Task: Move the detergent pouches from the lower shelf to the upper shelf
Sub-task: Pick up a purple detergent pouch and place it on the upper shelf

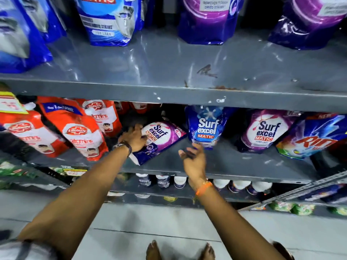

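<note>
On the lower shelf (234, 162) a purple Surf Excel pouch (159, 139) lies tilted on its side. My left hand (134, 136) rests on that pouch's left edge, fingers curled over it. A blue Surf Excel pouch (205, 126) stands upright to the right. My right hand (193, 158) is just below its bottom edge, fingers spread and touching or nearly touching it. Another purple Surf Excel pouch (262, 132) stands further right. The upper shelf (169, 68) has a bare grey stretch in front, with blue pouches (109, 21) and purple pouches (206, 21) at its back.
Red Lifebuoy pouches (78, 128) fill the lower shelf's left side. A Rin pouch (309, 139) leans at the far right. White-capped bottles (180, 182) stand on the shelf beneath. A slotted metal rail (300, 190) juts in at the lower right. My bare feet are on the tiled floor (150, 222).
</note>
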A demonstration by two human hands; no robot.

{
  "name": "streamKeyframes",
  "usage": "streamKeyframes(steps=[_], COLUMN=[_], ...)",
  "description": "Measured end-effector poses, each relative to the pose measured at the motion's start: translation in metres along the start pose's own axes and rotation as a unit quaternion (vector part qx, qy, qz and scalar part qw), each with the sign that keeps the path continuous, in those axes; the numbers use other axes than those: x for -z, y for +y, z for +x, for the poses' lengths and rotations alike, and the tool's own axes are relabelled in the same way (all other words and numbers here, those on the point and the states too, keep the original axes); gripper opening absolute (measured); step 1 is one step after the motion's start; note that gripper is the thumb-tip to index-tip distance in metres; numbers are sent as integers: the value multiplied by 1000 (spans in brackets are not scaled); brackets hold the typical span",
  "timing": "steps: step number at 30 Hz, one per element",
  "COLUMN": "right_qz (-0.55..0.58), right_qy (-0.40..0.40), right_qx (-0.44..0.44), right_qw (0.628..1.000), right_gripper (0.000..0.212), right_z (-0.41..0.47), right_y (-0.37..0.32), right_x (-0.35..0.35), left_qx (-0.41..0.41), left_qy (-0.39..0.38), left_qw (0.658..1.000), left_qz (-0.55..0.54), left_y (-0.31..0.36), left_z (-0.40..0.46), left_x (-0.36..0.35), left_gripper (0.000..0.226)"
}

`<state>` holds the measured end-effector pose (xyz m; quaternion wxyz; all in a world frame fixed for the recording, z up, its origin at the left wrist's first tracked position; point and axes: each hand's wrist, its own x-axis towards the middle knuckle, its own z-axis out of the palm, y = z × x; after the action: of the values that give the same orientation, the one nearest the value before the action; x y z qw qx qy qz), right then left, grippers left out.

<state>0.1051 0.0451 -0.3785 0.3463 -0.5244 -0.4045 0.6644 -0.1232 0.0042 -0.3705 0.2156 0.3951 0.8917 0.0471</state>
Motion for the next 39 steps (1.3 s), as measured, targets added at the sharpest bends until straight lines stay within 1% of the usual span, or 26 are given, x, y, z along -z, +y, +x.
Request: streamKeyframes(steps=[2,3,4,6,7,8,9,10,12,13,15,16,17,19,20,22,23,26,28,31,35,39], right_qz=[3,-15,-39,-76,-91,-106,-120,-128,-125,-114,-89,-79,-66,-55,-62,-70,-76,-104,-125,-146,-150,-139], right_qy=[-40,-39,-22,39,65,84,91,85,63,57,41,38,27,-6,-14,-20,-27,-17,-11,-31,-21,-17], right_qx=[-53,-65,-71,-76,-70,-62,-61,-62,-74,-80,-70,-58,-46,-25,9,88,113,177,198,193,203,203], right_qw=[998,997,996,993,991,989,987,986,987,989,993,994,996,998,998,993,990,978,972,970,967,969], right_gripper=[26,21,21,46,54,57,56,49,33,33,43,43,38,29,30,50,59,69,70,68,59,58], right_z=[27,43,57,85,94,98,98,103,113,118,121,120,120,113,104,96,97,96,98,92,92,81], right_y=[-1,0,0,-4,-12,-22,-33,-40,-48,-52,-65,-72,-77,-84,-91,-104,-108,-124,-127,-119,-98,-91], right_x=[-31,-43,-50,-57,-54,-50,-46,-40,-27,-24,-21,-23,-25,-33,-36,-47,-55,-81,-98,-119,-140,-161], left_qx=[-7,-5,2,18,24,31,45,52,41,31,20,18,18,24,18,-9,-20,-41,-42,-33,-25,-43], left_qy=[9,4,-11,-54,-68,-83,-99,-114,-124,-114,-95,-76,-55,-13,3,34,49,92,120,163,184,185], left_qw=[1000,1000,999,987,973,954,932,910,873,863,846,840,835,815,806,795,793,796,802,810,800,804], left_qz=[5,-8,-36,-148,-220,-288,-345,-394,-470,-492,-524,-538,-547,-579,-592,-606,-607,-597,-583,-563,-570,-563], left_y=[13,20,26,37,41,47,53,59,74,80,91,92,90,80,74,67,64,61,53,36,12,-15], left_z=[9,13,19,28,34,35,34,32,24,23,14,12,9,1,0,4,7,11,17,28,37,47], left_x=[6,9,10,14,15,16,16,14,11,11,17,20,20,21,21,27,33,47,50,50,55,59], left_gripper=[61,64,71,95,103,101,94,83,65,63,59,58,61,71,77,86,89,93,95,103,97,96])
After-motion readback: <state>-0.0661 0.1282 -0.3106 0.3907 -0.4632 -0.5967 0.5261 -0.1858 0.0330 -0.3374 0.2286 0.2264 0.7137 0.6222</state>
